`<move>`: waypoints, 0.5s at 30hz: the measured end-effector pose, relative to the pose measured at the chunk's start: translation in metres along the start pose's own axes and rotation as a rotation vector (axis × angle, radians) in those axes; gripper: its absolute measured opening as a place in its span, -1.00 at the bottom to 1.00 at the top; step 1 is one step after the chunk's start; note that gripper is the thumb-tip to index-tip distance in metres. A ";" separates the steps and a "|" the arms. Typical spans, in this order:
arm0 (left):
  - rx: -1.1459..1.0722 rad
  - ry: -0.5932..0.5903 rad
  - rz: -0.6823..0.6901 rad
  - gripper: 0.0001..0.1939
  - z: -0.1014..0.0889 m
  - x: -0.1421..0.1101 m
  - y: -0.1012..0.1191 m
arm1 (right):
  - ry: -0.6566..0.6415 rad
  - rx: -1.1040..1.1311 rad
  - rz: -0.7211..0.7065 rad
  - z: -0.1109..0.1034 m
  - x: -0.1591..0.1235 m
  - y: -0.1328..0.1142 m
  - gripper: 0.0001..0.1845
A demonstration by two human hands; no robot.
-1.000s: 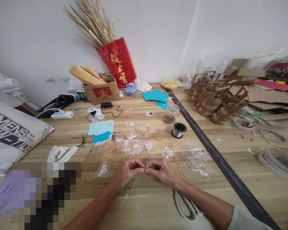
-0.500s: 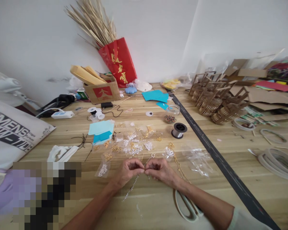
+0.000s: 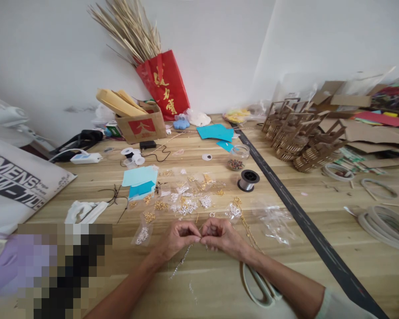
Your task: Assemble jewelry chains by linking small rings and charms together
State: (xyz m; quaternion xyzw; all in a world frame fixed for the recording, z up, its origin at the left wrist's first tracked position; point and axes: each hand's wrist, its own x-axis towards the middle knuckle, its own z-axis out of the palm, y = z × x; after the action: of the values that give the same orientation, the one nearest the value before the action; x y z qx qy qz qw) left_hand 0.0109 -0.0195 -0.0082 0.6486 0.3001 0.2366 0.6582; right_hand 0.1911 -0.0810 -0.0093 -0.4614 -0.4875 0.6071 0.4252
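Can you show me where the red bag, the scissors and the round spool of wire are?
red bag [image 3: 173, 83]: head view, its front
scissors [image 3: 256, 290]: head view, a handle loop
spool of wire [image 3: 249, 176]: head view, its dark top

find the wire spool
In the head view, the spool stands right of centre, just left of the black strip, nearer than the glass jar.

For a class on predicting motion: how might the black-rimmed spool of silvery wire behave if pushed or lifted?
The spool stands on one flat round end, so a gentle push would probably slide it. Laid on its rims, it would likely roll. The wound wire may make it heavy for its size.
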 end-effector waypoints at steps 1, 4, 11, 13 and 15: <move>0.006 0.000 0.005 -0.76 0.000 0.000 0.000 | 0.001 0.003 -0.002 0.000 0.000 0.000 -0.64; 0.032 0.001 0.002 -0.77 0.000 0.001 0.001 | 0.003 0.012 -0.004 0.000 0.000 0.000 -0.63; 0.086 -0.007 0.037 -0.80 0.000 -0.001 -0.001 | 0.006 0.008 -0.018 0.000 0.000 0.002 -0.65; 0.104 0.000 0.049 -0.79 0.000 -0.002 -0.003 | 0.004 0.003 -0.028 0.000 0.000 0.004 -0.64; 0.123 0.012 0.059 -0.79 0.000 -0.002 -0.003 | 0.002 -0.010 -0.035 -0.001 0.000 0.004 -0.64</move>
State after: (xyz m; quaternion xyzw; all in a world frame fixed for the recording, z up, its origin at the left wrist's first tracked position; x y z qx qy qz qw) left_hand 0.0088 -0.0210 -0.0105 0.6949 0.2986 0.2410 0.6081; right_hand 0.1914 -0.0812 -0.0137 -0.4556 -0.4982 0.5967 0.4337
